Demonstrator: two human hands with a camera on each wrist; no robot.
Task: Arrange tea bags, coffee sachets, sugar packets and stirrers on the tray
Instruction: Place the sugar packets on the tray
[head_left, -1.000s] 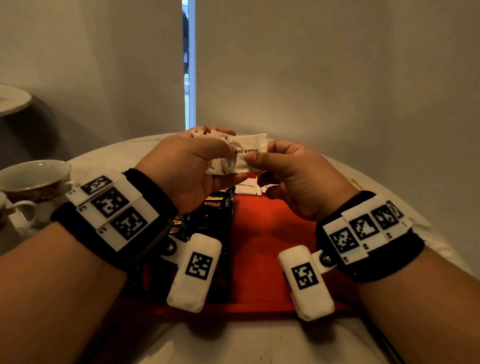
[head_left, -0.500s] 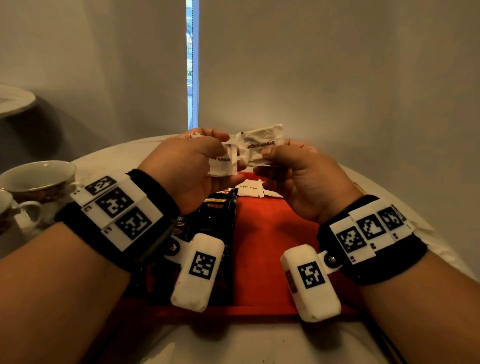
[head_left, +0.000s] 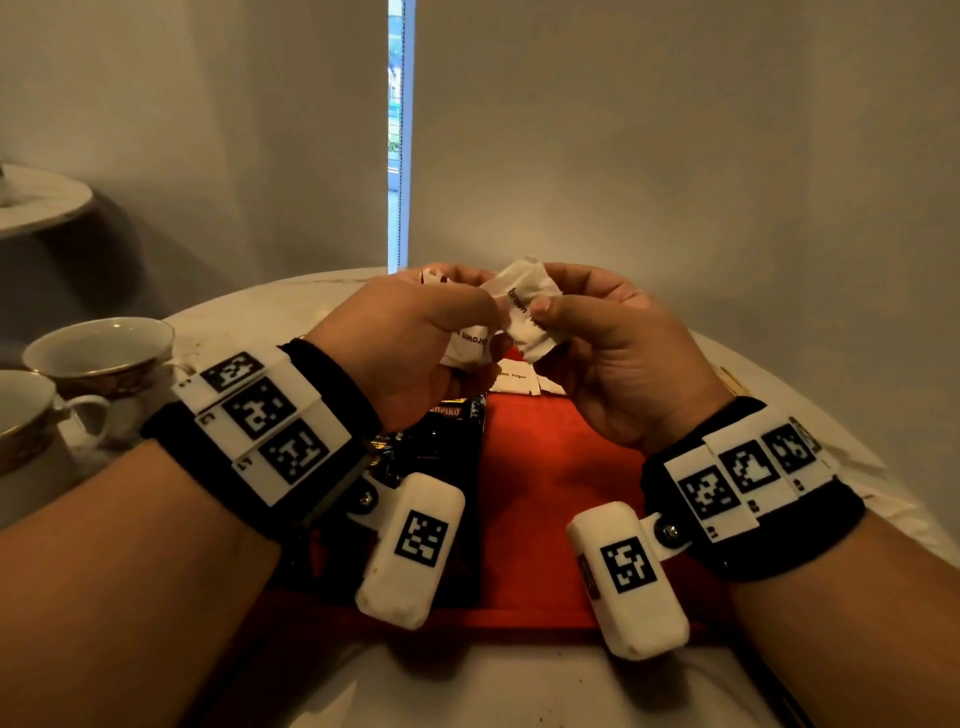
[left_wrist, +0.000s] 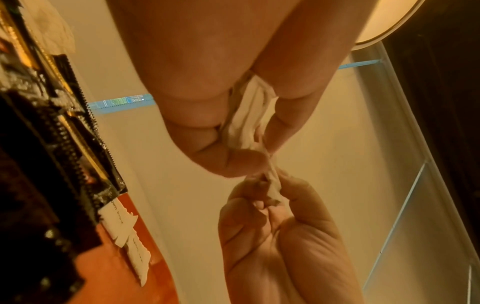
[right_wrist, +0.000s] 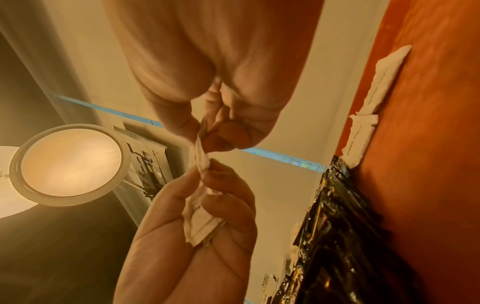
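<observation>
Pinching one white paper sugar packet off the bunch, the right hand has turned it on end since a moment ago, while the left hand grips the remaining sugar packets; placing likely comes next. Below, the flat red tray holds two white packets at its far edge and black coffee sachets along its left side.

- The tray is a plain red-orange.
- The sugar packets are white with black lettering, both those in the hands and those lying on the tray.
- The coffee sachets are black with gold and a red label.
- The desk is white.
- The cups are white inside, with gold rims and a dark patterned band.
- The wristbands are black, carrying white plates with black square markers.
</observation>
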